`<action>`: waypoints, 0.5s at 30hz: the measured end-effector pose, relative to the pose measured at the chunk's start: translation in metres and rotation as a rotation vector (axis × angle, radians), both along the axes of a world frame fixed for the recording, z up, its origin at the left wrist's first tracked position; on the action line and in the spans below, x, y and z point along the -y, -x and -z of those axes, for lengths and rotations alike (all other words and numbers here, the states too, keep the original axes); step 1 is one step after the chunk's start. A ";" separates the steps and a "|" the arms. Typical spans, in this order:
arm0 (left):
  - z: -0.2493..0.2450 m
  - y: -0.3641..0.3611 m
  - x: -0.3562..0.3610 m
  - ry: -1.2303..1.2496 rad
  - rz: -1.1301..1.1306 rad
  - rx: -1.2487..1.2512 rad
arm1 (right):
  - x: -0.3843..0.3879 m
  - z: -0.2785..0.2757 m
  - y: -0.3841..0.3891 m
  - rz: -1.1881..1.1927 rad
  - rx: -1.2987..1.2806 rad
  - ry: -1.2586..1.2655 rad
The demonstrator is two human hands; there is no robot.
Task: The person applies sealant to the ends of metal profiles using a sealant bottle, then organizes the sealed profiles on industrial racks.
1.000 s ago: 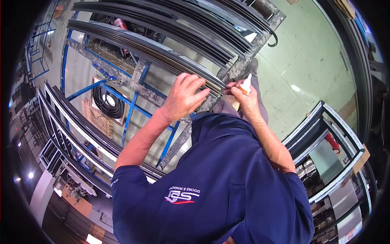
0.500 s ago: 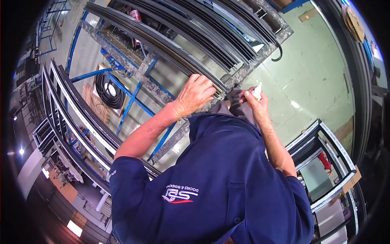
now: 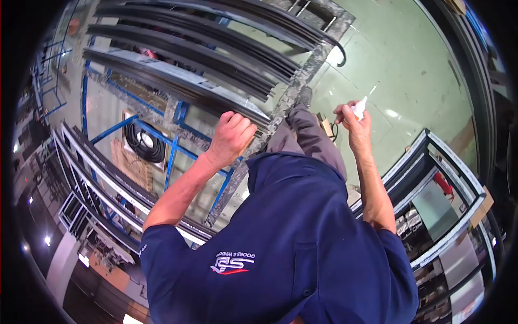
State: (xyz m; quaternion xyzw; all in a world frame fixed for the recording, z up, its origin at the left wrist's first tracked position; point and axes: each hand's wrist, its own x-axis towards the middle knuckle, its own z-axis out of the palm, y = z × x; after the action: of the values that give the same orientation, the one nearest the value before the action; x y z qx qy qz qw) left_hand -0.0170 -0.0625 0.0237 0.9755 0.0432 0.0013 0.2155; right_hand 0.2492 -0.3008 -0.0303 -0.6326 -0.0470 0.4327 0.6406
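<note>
My left hand [image 3: 232, 137] is closed in a fist at the near end of a bundle of long black strips [image 3: 178, 93]. Its fingers wrap over the strip edge; what lies under the palm is hidden. My right hand [image 3: 357, 125], held out over the floor, grips a small white glue bottle [image 3: 361, 104] with a pointed nozzle and a bit of orange. The nozzle points up and away from me. Further bundles of black strips [image 3: 237, 51] lie side by side across the rack, beyond my left hand.
The strips rest on a grey-smeared rack rail [image 3: 302, 78]. Below it are blue bars [image 3: 170, 162] and a coil of black strip [image 3: 145, 143]. Black-and-white frames [image 3: 116, 175] stand to my left, and another frame [image 3: 469, 181] to my right. Green floor [image 3: 399, 70] lies ahead right.
My view has turned, so the rack sits further left. My left hand's grip has tightened into a fist at the strip end. My right hand has moved out to the right with the glue bottle.
</note>
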 end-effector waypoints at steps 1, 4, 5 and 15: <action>0.002 -0.004 -0.003 0.007 0.002 0.021 | 0.010 0.000 -0.003 0.061 0.020 0.032; 0.002 -0.005 -0.007 0.033 0.042 0.009 | 0.041 0.000 0.000 0.160 0.121 0.139; 0.003 -0.005 -0.005 0.040 0.060 -0.012 | 0.051 -0.002 0.005 0.180 0.121 0.154; 0.003 -0.003 -0.003 -0.082 0.088 0.070 | 0.049 -0.013 0.056 0.248 0.051 0.024</action>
State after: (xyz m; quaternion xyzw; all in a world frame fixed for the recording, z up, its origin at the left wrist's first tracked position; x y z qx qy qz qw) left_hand -0.0144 -0.0600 0.0207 0.9838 -0.0074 0.0276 0.1767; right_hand 0.1934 -0.3503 -0.0170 -0.6520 0.0206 0.3344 0.6802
